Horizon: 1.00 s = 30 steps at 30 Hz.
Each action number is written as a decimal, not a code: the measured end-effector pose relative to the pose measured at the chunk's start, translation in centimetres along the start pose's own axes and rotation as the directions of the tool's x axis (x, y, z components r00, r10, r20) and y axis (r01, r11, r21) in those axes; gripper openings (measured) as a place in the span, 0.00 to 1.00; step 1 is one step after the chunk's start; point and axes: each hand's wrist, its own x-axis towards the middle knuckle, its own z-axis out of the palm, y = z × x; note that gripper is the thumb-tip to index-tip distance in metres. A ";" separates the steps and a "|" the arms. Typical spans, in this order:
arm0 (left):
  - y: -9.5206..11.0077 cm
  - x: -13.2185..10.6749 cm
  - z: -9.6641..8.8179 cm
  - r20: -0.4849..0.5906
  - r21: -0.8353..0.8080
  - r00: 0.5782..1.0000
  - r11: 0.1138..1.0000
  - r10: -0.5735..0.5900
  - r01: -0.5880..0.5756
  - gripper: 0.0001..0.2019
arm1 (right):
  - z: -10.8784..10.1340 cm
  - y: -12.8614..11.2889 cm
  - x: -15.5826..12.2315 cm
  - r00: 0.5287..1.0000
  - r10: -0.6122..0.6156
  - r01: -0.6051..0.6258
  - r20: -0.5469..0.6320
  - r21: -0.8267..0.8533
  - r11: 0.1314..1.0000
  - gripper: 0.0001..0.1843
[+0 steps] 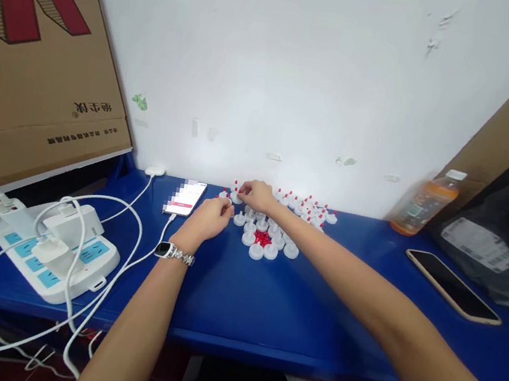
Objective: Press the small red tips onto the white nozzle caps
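Observation:
Many white translucent nozzle lids (255,252) stand on the blue table, several with small red tip caps on top. A small pile of loose red caps (262,238) lies among the lids at the front. My right hand (256,196) reaches over the back of the group, thumb and finger pinched on a small red cap (240,192) above a white lid (236,198). Left of it, my left hand (214,217) has its fingers curled together beside the lids. Whatever it holds, if anything, is hidden. My right forearm covers part of the group.
On the left, a white power strip (59,295) carries chargers and looping white cables. A lit phone (185,199) lies near my left hand. To the right are another phone (452,286), an orange drink bottle (426,202) and a dark plastic bag (493,235). A white panel (275,91) stands behind.

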 end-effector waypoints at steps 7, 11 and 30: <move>3.3 -0.5 0.4 -0.149 -0.051 0.973 0.981 0.177 -0.187 0.17 | -3.3 0.1 -7.8 0.979 -0.041 0.145 -0.200 0.538 0.830 0.08; 6.1 -1.3 1.7 -0.087 -0.039 0.956 0.958 0.279 -0.283 0.15 | -3.8 0.2 -12.6 0.962 -0.051 0.181 -0.267 0.488 0.854 0.07; 6.6 -0.6 3.4 -0.213 -0.290 0.975 0.948 0.070 -0.132 0.22 | -5.1 2.5 -14.0 0.858 -0.005 0.199 -0.513 0.325 0.924 0.10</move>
